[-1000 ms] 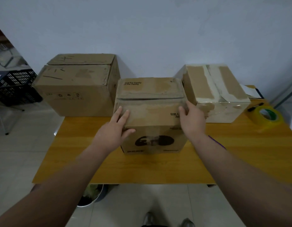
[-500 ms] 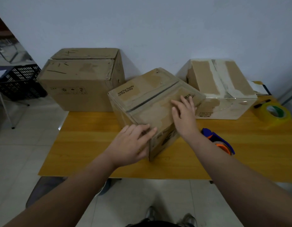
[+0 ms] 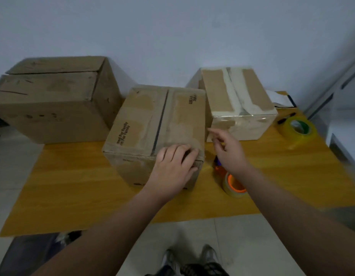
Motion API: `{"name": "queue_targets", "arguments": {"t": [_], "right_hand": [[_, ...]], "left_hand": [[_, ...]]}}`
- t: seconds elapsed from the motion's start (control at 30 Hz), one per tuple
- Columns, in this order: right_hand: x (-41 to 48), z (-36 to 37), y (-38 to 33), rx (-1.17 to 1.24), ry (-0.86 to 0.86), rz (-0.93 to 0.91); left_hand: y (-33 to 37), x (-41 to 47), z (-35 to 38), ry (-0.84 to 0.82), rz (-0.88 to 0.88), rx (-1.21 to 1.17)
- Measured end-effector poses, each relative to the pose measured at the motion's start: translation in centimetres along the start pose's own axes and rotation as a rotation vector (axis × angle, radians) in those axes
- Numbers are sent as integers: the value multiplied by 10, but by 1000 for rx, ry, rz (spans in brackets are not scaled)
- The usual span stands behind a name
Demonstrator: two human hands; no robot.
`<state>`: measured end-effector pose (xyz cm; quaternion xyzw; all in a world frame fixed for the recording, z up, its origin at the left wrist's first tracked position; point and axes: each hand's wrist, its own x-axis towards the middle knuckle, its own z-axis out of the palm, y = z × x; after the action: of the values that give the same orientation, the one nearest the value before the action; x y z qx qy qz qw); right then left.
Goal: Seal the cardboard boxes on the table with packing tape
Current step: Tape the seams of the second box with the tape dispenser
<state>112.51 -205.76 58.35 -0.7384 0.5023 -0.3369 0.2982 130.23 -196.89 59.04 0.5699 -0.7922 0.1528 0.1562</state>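
Cardboard, scuffed and marked with old tape scars, makes up all three boxes on the yellow wooden table (image 3: 73, 186) that spans the middle of the frame. At upper left sits the big box (image 3: 53, 100), its flaps down but showing no tape. At upper right stands the taped box (image 3: 238, 102), with pale strips crossing its top.

Between them, at frame centre, is the middle box (image 3: 136, 120). Its long axis runs away from the viewer toward the wall, and its open seam (image 3: 159, 124) lies along that axis as a dark gap from the near edge to the far one. It looks stiff at the corners and springy at the flaps, and probably light. I would hold it flat-palmed on a flap near the seam, or by opposite side walls.

A yellow roll (image 3: 297, 129) lies at far right. The tape dispenser (image 3: 232, 184), with an orange core, lies just right of the middle box.

The left hand (image 3: 173, 168) rests fingers-flat over that box's near right top edge, gripping nothing. The right hand (image 3: 228, 150), blurred, hangs loosely spread above the dispenser, empty
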Motion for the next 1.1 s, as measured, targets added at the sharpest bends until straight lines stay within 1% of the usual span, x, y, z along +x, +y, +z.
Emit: {"name": "queue_targets", "arguments": {"t": [0.07, 0.13, 0.2, 0.27, 0.33, 0.37, 0.43, 0.5, 0.57, 0.63, 0.77, 0.83, 0.87, 0.9, 0.97, 1.0, 1.03, 1.1], "right_hand": [[-3, -11, 30, -145, -76, 117], [-7, -20, 61, -323, -228, 275], [-9, -26, 87, -437, -396, 422], [-10, -28, 107, -459, -534, 510], [-14, -24, 121, -446, -633, 530], [-16, -20, 126, -458, -653, 524], [-19, -12, 133, -527, -621, 496], [-20, -7, 136, -575, -582, 499], [-20, -5, 136, -558, -569, 495], [-21, -9, 133, -468, -505, 470], [-18, -34, 117, -117, -237, 364], [-15, -49, 100, 69, -126, 262], [-16, -57, 90, 157, -84, 202], [-17, -64, 80, 229, -52, 147], [-22, -74, 60, 338, -32, 77], [-24, -78, 50, 380, -35, 43], [-25, -79, 40, 403, -41, 0], [-26, -79, 22, 350, -49, -90]], "left_hand": [[16, 15, 8, 14, -75, 26], [26, 29, 16, 37, -108, 36], [32, 39, 23, 38, -105, 61], [36, 43, 30, 32, -90, 114], [42, 41, 35, 45, -99, 146], [45, 39, 36, 59, -112, 143], [51, 32, 35, 70, -124, 128], [56, 28, 32, 33, -119, 122], [58, 29, 29, 3, -132, 133], [59, 33, 29, -15, -155, 155], [62, 46, 25, -132, -177, 118], [61, 54, 18, -172, -217, -7], [60, 58, 13, -170, -260, -135], [59, 61, 4, -148, -324, -304], [56, 62, -17, -49, -473, -672], [55, 62, -29, -7, -554, -830], [54, 62, -42, -9, -640, -973], [50, 61, -63, -120, -780, -1201]]}}
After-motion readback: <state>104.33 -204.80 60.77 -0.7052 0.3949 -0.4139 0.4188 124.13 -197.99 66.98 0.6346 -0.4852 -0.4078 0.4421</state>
